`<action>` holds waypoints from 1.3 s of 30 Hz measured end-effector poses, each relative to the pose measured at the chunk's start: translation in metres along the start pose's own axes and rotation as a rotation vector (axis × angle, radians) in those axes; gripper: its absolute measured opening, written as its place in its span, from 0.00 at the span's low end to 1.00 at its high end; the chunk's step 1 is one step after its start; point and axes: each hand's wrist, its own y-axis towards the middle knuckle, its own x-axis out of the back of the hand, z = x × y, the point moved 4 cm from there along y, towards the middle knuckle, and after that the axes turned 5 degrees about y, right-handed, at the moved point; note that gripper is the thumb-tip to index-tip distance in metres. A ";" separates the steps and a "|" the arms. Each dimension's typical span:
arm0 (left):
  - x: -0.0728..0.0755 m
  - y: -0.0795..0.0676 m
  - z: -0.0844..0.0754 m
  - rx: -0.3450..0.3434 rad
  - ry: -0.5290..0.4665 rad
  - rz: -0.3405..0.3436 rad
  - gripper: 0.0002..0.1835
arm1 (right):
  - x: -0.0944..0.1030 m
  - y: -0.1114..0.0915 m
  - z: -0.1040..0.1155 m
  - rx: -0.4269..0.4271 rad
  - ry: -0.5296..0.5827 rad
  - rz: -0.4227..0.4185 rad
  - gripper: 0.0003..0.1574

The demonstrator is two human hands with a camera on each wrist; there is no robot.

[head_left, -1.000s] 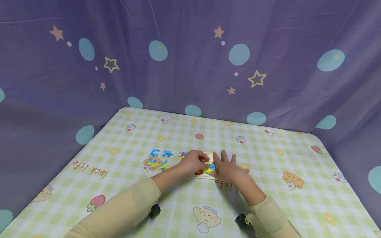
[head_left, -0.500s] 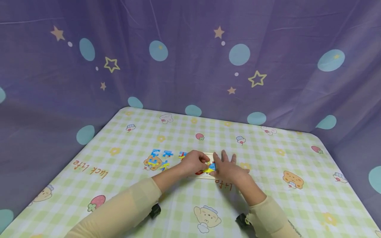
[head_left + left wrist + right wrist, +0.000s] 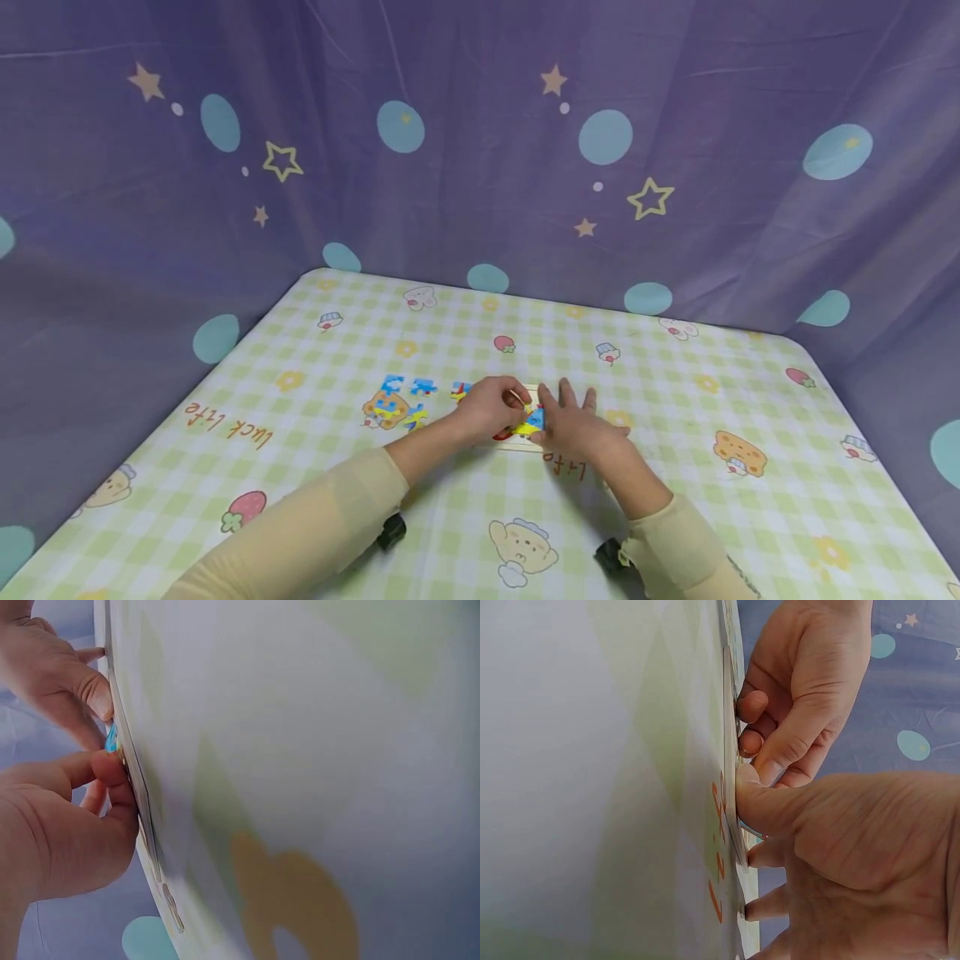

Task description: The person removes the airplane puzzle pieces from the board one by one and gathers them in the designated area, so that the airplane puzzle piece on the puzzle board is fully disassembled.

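Note:
A shallow, light-coloured puzzle tray [image 3: 512,447] lies under both hands, with blue, yellow and red jigsaw pieces [image 3: 535,419] showing between them. My left hand [image 3: 483,412] bends over the tray's middle; its thumb and index finger pinch a small jigsaw piece [image 3: 112,739], blue where it shows and mostly hidden by the fingertips. At the tray's right end my right hand [image 3: 576,425] rests with fingers spread. In the right wrist view its thumb [image 3: 761,801] presses on the tray near the left fingertips. Both hands cover much of the tray.
Left of the tray lie several loose jigsaw pieces, among them a blue one [image 3: 423,387], a blue-and-red one [image 3: 460,389] and a yellow-and-blue one [image 3: 415,417]. A checked cloth [image 3: 450,517] covers the table; a purple curtain [image 3: 480,167] hangs behind it.
The left hand's fingers have shifted slightly at the tray, and a little more blue shows between the hands. The right hand stays in place with its fingers spread.

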 end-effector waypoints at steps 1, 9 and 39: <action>0.000 0.000 0.000 -0.006 0.009 -0.002 0.05 | 0.000 0.000 0.000 -0.002 0.001 0.001 0.52; -0.004 0.002 0.001 -0.041 0.010 -0.013 0.05 | 0.000 -0.002 -0.002 -0.004 -0.008 0.006 0.51; 0.011 -0.005 0.007 0.039 -0.197 -0.066 0.08 | 0.001 -0.003 0.001 -0.002 0.000 -0.009 0.52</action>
